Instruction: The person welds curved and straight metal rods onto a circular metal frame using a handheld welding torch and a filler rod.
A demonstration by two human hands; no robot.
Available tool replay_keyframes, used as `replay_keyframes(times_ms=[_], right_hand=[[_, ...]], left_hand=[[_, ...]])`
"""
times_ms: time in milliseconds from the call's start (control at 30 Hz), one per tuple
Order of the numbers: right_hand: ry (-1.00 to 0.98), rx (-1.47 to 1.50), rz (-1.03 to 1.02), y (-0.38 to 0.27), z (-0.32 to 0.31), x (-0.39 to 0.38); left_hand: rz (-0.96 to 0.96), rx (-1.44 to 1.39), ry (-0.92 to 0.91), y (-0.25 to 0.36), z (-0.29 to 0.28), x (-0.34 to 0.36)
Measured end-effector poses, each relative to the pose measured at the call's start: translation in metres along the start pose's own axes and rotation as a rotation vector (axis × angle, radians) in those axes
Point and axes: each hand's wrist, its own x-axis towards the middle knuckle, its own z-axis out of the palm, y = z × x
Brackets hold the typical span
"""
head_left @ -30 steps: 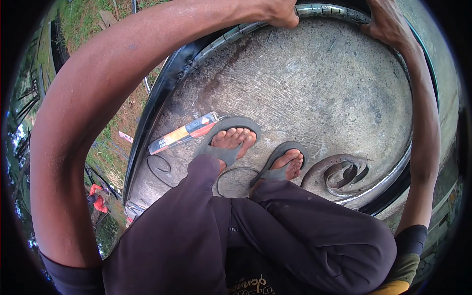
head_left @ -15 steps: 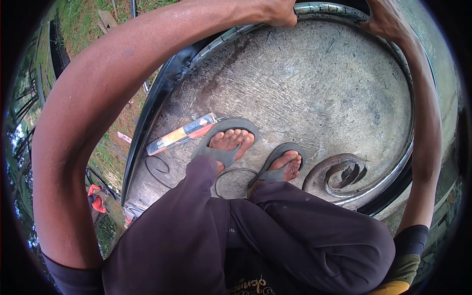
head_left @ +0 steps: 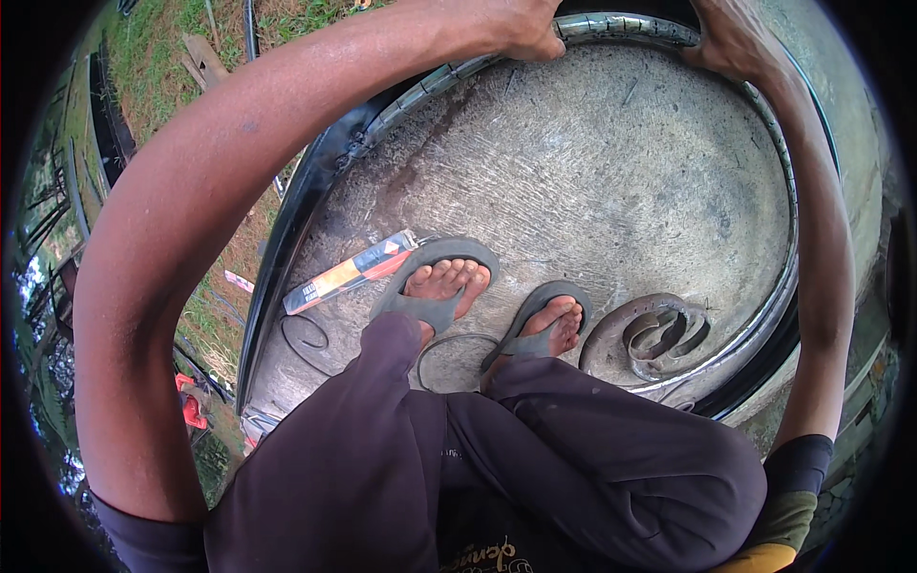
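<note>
A long, curved metal bar [head_left: 621,27] loops round in front of me, silvery with dark cross marks along its inner side. At the far edge my left hand [head_left: 521,31] is closed on it, the thumb on the inner side and the other fingers mostly hidden. My right hand [head_left: 731,43] is closed on the same bar a little to the right, its fingers partly hidden. On the near right, a curled metal scroll [head_left: 669,339] lies within the loop; whether it joins the bar is unclear.
My feet in grey sandals [head_left: 442,277] stand on the rough concrete [head_left: 611,172] inside the loop. A narrow printed box [head_left: 349,272] lies by the left foot, with thin curled wire [head_left: 304,334] beside it. Grass [head_left: 158,43] and red objects [head_left: 193,406] are at the left.
Both hands have shifted slightly left and up in the picture, still on the bar. The bar's right side and the scroll have shifted slightly left too.
</note>
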Motion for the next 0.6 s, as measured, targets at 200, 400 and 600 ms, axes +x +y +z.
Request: replay_keyframes(times_ms=[200, 400, 600], right_hand=[[0.081, -0.024, -0.049, -0.002, 0.008, -0.001], [0.114, -0.049, 0.013, -0.002, 0.017, -0.019], [0.163, -0.130, 0.118, 0.016, 0.030, -0.047]], left_hand=[[0.064, -0.011, 0.128, -0.001, 0.006, -0.013], [-0.036, -0.081, 0.059, -0.019, 0.003, -0.015], [-0.126, -0.111, 0.129, -0.044, -0.005, -0.051]])
